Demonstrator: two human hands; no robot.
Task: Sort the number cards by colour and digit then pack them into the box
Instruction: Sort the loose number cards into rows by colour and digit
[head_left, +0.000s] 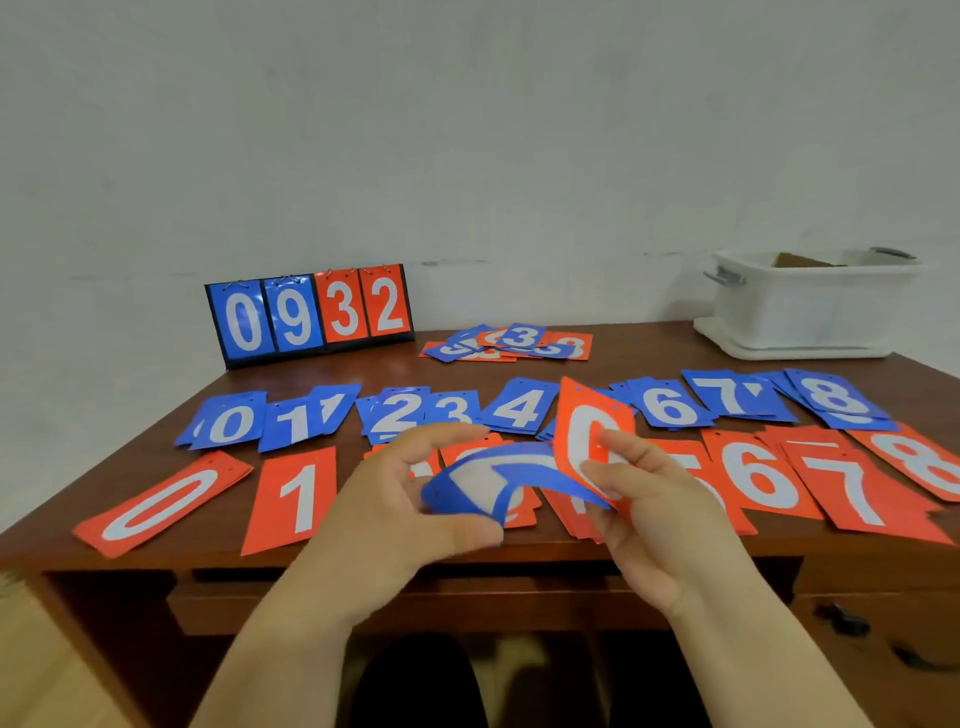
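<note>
Above the desk's front edge my left hand (410, 499) pinches the near corner of a bent blue card (498, 480). My right hand (644, 499) holds the other end of that blue card together with an upright red 0 card (587, 431). On the desk lies a row of blue card piles (234, 421) running from 0 at the left to 8 at the right. Nearer me lies a row of red card piles (298, 496), also 0 to 8, partly hidden by my hands. A mixed heap of blue and red cards (511, 344) lies behind the rows.
A scoreboard stand (311, 317) showing 0 9 3 2 stands at the back left of the wooden desk (649, 353). A white plastic box (810, 306) with metal handles sits on its lid at the back right. The desk front has drawers below.
</note>
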